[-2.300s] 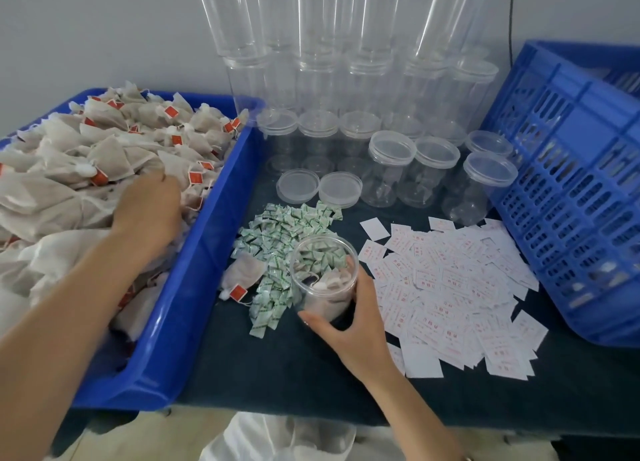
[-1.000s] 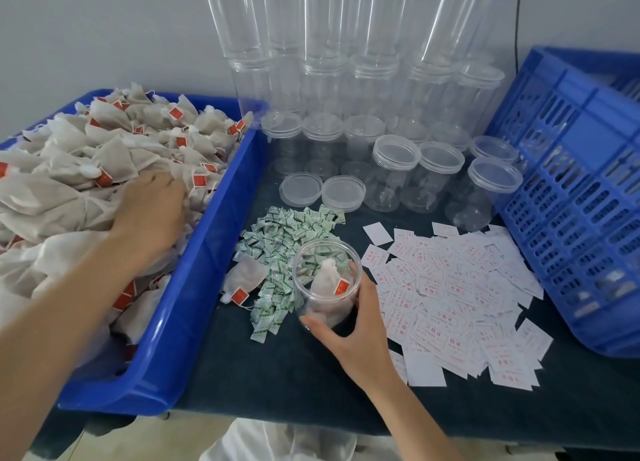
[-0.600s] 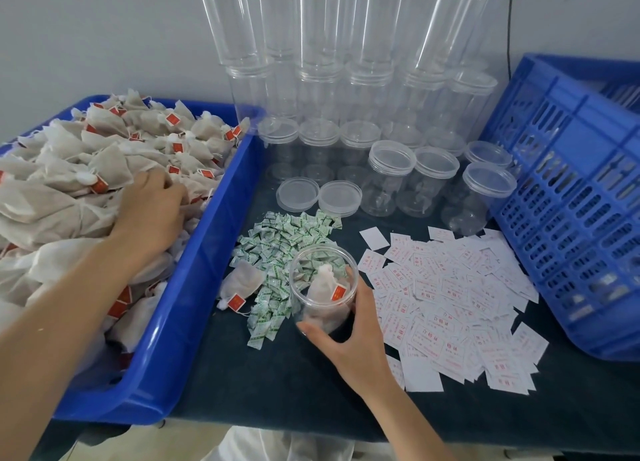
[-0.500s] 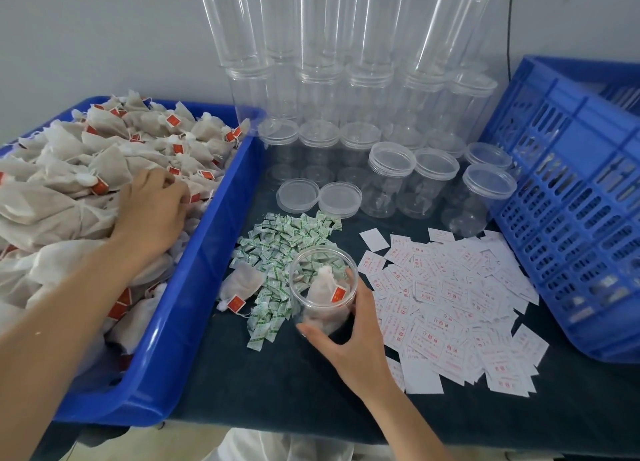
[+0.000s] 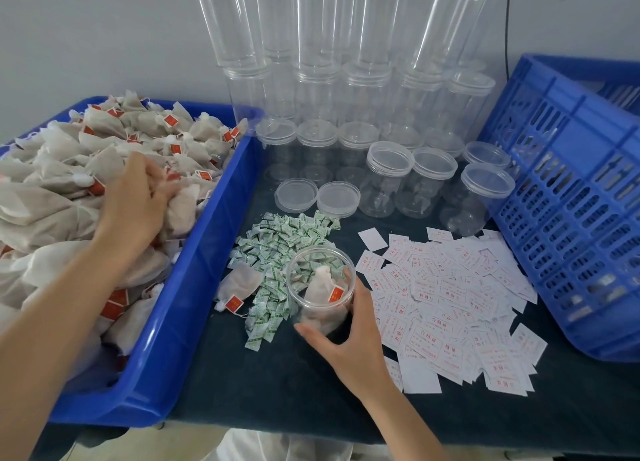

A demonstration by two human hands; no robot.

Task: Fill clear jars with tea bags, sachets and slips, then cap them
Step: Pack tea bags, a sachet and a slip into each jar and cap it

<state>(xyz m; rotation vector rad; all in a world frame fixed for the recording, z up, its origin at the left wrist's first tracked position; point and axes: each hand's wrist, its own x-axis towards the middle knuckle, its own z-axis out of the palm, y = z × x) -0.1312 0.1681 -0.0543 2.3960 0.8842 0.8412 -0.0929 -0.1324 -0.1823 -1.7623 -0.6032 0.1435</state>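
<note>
My right hand [image 5: 349,349] grips an open clear jar [image 5: 320,289] standing on the dark cloth, with tea bags inside it. My left hand [image 5: 138,201] is in the blue tray [image 5: 194,287] with its fingers curled round a tea bag [image 5: 180,207] on the heap. One loose tea bag [image 5: 240,285] lies on the cloth left of the jar. Green sachets [image 5: 277,249] are piled behind and left of the jar. White slips [image 5: 450,298] with red print spread to its right. Two loose lids [image 5: 296,192] lie behind the sachets.
Stacks of clear jars [image 5: 346,79] stand along the wall, with several capped jars [image 5: 426,187] in front of them. A blue slotted crate [image 5: 568,211] leans at the right, its lower edge over the slips.
My left hand has moved right across the heap and closed its fingers on a tea bag. The right hand has kept its hold on the jar, which gained a tea bag since the earliest frame.
</note>
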